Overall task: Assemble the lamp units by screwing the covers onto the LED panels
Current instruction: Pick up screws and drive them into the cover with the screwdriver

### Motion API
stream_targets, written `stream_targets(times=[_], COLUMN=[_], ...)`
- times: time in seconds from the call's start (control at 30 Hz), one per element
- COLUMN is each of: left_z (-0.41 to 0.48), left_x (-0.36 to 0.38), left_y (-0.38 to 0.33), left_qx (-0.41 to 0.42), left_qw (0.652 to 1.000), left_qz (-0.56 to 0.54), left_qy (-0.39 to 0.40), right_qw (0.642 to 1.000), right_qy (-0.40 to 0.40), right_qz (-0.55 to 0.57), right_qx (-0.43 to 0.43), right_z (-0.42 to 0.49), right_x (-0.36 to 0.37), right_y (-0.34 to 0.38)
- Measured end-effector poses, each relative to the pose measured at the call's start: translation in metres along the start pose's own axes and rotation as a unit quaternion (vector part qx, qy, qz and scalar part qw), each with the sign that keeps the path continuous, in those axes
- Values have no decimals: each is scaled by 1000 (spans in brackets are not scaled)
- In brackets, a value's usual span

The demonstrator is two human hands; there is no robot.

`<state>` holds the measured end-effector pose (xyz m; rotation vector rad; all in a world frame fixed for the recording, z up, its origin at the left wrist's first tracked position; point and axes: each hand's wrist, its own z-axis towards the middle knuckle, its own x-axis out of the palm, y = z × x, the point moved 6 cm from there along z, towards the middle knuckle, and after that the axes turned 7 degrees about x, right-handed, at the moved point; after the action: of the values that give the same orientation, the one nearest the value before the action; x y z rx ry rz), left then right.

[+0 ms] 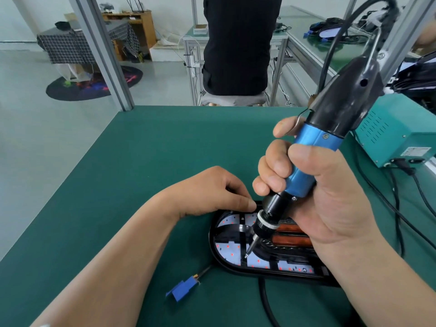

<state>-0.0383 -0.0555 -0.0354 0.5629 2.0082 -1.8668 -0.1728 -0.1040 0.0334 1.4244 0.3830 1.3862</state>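
**Right grip.** The right hand [330, 197] is clamped around the blue barrel of the electric screwdriver [313, 159], with the fingers wrapped on the far side and the thumb on the near side. The tool leans up and to the right, and its cord rises out of view.

**Tool tip.** The bit [252, 244] points down and to the left into the lamp unit [211, 239]. Its tip meets the black cover [230, 233] beside a white strip of the LED panel [226, 246]. A small bright speck at the tip may be a screw; it is too small for us to confirm.

**Left grip.** The left hand [212, 192] is curled at the far rim of the lamp unit, thumb against forefinger. We cannot tell whether it pinches the rim, holds a small part, or merely steadies.

**Work piece.** The lamp unit lies flat on the green bench [141, 161], between the two hands, with a black cable [266, 300] leaving its near edge.

**Surroundings.** A blue connector [182, 289] lies loose on the bench just beside the lamp unit. A teal power box [391, 135] stands at the right edge.

**Finding.** We judge the step in hand to be the driving of one cover screw near the left end. The next move calls for the bit to be kept square to the screw under steady downward pressure, while the left hand stops the unit from turning. A tilted bit could slip onto the LED panel.
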Motion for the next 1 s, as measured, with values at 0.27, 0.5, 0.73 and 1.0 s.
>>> stream_targets(times=[0.27, 0.5, 0.73, 1.0], left_z=[-1, -1, -1, 0], left_x=[-1, -1, 0, -1], left_y=[-3, 1, 4, 7], left_qx=[2, -11, -25, 8], left_qw=[1000, 1000, 1000, 1000], left_qz=[19, 21, 10, -30], left_qy=[-15, -10, -6, -4], right_qw=[999, 996, 988, 996], right_qy=[30, 86, 153, 64], right_qz=[-34, -18, -5, 57], right_qx=[0, 20, 32, -31], right_z=[-1, -2, -2, 1], right_x=[8, 17, 21, -1], right_y=[-2, -7, -8, -2])
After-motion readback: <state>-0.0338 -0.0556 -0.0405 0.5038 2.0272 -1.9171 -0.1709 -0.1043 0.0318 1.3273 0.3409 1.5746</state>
